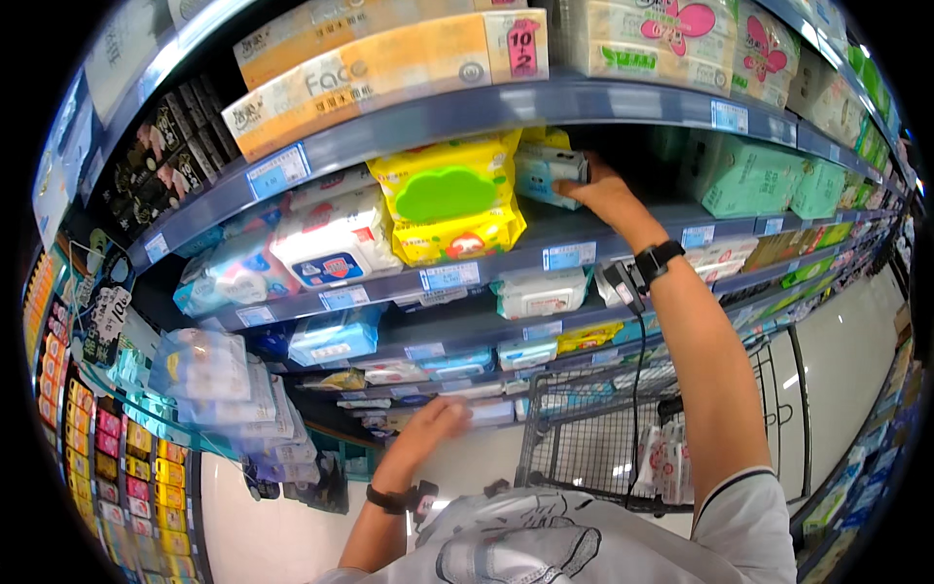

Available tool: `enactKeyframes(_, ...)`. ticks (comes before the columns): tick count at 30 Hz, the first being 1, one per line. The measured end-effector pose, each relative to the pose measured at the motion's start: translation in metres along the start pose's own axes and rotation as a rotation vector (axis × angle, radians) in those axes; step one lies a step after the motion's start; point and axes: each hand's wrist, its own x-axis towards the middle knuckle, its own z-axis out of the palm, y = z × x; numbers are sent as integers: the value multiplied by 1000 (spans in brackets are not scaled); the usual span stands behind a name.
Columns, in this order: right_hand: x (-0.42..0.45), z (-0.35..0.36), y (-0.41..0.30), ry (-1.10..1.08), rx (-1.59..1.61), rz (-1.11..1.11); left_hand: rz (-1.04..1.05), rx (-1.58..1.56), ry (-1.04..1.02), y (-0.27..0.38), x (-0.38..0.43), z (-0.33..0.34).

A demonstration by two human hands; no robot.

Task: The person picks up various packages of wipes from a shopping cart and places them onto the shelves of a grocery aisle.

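My right hand point(595, 188) reaches into a shelf and grips a small light-blue pack point(546, 174), thumb on its near side. Beside that pack stands a large yellow wipes packet point(449, 197) with a green cloud-shaped lid. More yellow packaging point(547, 136) shows behind the blue pack. My left hand point(438, 427) hangs low before my body, near the lower shelves. It is blurred, its fingers are hard to make out, and no object shows in it.
A wire shopping cart point(565, 431) holding white-and-red packs point(665, 460) stands at my front right. White packs point(328, 233) and green packs point(755, 175) share the shelf. Hanging packs point(241, 394) jut out at left. A black cable point(639, 387) runs down from my right wrist.
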Motion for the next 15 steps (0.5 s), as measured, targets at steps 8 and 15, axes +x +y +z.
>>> enactKeyframes(8, -4, 3, -9, 87, -8, 44, -6, -23, -65, -6, 13, -5)
enactKeyframes(15, -35, -24, -14, 218, 341, 108, -17, 10, -118, -7, 21, 3)
